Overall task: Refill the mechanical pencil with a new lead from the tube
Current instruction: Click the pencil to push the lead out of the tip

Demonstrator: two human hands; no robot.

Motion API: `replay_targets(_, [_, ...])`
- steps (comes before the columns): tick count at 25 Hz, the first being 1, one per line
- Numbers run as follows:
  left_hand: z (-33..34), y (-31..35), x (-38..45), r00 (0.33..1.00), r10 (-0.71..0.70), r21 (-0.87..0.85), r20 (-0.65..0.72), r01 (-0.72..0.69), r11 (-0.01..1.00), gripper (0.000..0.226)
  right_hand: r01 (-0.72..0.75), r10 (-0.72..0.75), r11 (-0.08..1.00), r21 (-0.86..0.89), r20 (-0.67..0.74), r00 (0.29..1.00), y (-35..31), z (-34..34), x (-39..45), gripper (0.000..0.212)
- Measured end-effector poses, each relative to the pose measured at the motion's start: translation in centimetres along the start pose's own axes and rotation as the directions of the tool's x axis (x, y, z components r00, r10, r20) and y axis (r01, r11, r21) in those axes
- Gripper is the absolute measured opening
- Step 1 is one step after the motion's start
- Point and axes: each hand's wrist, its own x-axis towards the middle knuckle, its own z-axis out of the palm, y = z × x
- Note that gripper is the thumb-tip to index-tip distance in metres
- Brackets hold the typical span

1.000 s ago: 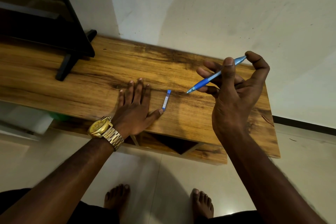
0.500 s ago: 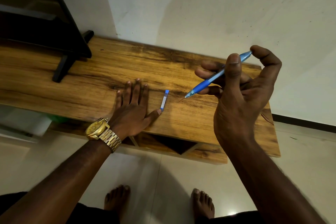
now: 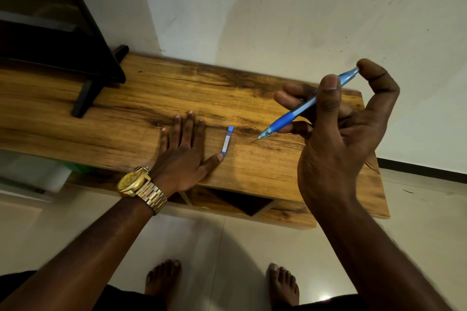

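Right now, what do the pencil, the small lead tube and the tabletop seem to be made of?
Pencil: likely plastic, with a see-through light blue barrel and a solid blue grip, probably rubbery; it is held in the right hand.
Lead tube: probably plastic, with a blue cap and a pale label.
Tabletop: wood or wood-look laminate, with brown grain and dark streaks; which one is unclear.

The pencil's (image 3: 303, 108) middle is hidden behind the right thumb (image 3: 326, 101), and its cap end is covered by the index fingertip (image 3: 371, 70). A thin lead at its tip is barely visible. Print on the tube (image 3: 226, 140) is too small to read. The left palm (image 3: 180, 151) hides the tabletop (image 3: 101, 134) beneath it. The TV (image 3: 50, 20) is cut off by the top and left edges. The tabletop runs off the left edge. Both forearms and the feet (image 3: 164, 278) are cut by the bottom edge.
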Motion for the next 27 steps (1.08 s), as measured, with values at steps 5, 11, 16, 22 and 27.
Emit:
replay_targets(5, [0.03,0.02,0.02,1.0,0.003,-0.007,-0.003,-0.003,1.0,0.104,-0.007,0.008,1.0,0.004,-0.005,1.0,-0.01,0.05,-0.05,0.038])
replay_targets(11, [0.19,-0.06,0.12,1.0,0.003,-0.005,-0.005,-0.003,1.0,0.105,-0.01,0.01,1.0,-0.005,0.013,1.0,0.0,0.01,-0.08,0.036])
replay_targets(16, [0.27,-0.19,0.18,1.0,0.01,-0.008,0.001,-0.01,1.0,0.11,-0.018,0.019,1.0,-0.021,0.027,0.999,0.11,0.0,-0.15,0.037])
replay_targets(22, [0.59,-0.31,0.33,1.0,0.012,0.0,-0.007,-0.012,1.0,0.112,-0.025,0.026,1.0,-0.017,0.051,0.998,0.23,0.06,-0.3,0.036])
replay_targets(27, [0.6,-0.4,0.31,1.0,0.011,-0.002,-0.005,-0.011,1.0,0.111,-0.014,0.014,1.0,-0.011,0.054,0.998,0.19,0.08,-0.35,0.037])
